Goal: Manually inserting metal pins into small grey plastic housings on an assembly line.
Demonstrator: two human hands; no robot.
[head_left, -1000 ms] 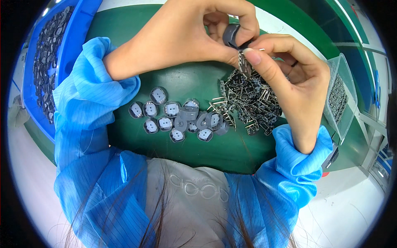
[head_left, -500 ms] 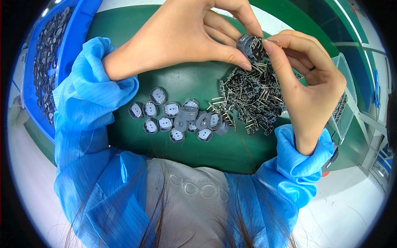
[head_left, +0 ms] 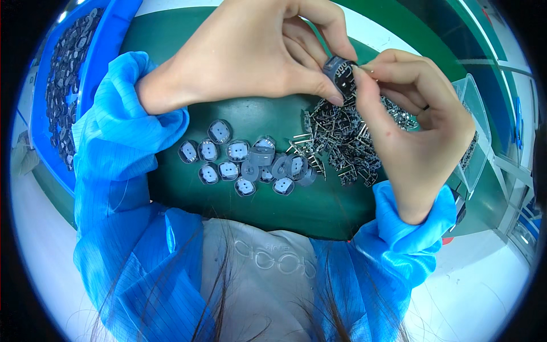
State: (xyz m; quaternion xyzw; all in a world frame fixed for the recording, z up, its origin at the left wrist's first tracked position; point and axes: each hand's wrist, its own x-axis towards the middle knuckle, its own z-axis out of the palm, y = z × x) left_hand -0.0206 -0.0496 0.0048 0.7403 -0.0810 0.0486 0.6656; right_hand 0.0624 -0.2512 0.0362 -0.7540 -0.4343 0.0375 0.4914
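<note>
My left hand [head_left: 256,54] pinches a small round dark grey plastic part [head_left: 338,73] between thumb and fingers, held above the green mat [head_left: 250,117]. My right hand [head_left: 419,134] meets it from the right, its thumb and forefinger pinched on a thin metal pin [head_left: 364,68] at the part's edge. Below the hands lies a pile of small dark metal pin pieces [head_left: 345,139]. To its left, several round grey caps with pale faces [head_left: 239,162] lie in loose rows on the mat.
A blue bin [head_left: 51,85] with many dark parts stands at the far left. A clear plastic tray [head_left: 476,131] with more dark parts sits at the right. Both arms wear blue sleeves [head_left: 122,148]. Pale table surface surrounds the mat.
Both hands have risen slightly and drawn together. The right hand left the pin pile and brought its fingertips to the round part in the left hand.
</note>
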